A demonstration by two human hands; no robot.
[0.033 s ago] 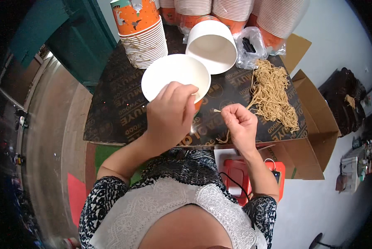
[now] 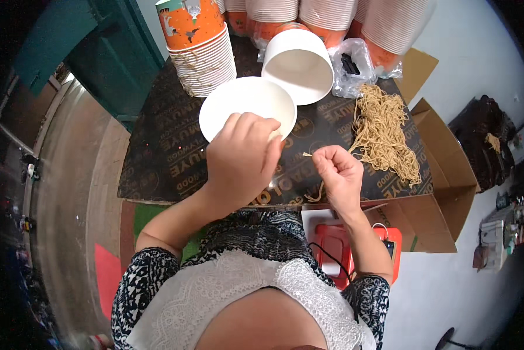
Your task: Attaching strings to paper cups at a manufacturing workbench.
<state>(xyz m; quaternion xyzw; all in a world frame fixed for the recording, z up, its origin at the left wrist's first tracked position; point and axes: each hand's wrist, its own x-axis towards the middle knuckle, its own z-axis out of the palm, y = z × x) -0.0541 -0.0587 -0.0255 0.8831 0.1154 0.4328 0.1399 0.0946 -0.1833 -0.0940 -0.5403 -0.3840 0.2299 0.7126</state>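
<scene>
My left hand (image 2: 241, 154) is at the near rim of a white-lined paper bucket (image 2: 244, 96) that tilts toward me. Its fingers reach over the rim and its thumb lies on the near side, closed on the bucket's edge. To the right, my right hand (image 2: 339, 165) pinches a tan cord (image 2: 307, 154), whose short end sticks out past the fingertips. More of the cord trails to a loose heap of tan cord (image 2: 384, 134) on the table's right side. Another bucket (image 2: 300, 70) lies on its side behind, its white inside facing me.
A stack of nested orange-and-white buckets (image 2: 203, 61), with cord hanging along its rims, stands at the back left. Several wrapped stacks (image 2: 329, 17) line the back. A clear plastic bag (image 2: 352, 67) sits before them. An open cardboard box (image 2: 443, 181) is beside the dark table (image 2: 157, 157).
My left hand has shifted very slightly at the bucket's rim, and its thumb has moved up and right. My right hand and the cord have barely moved.
</scene>
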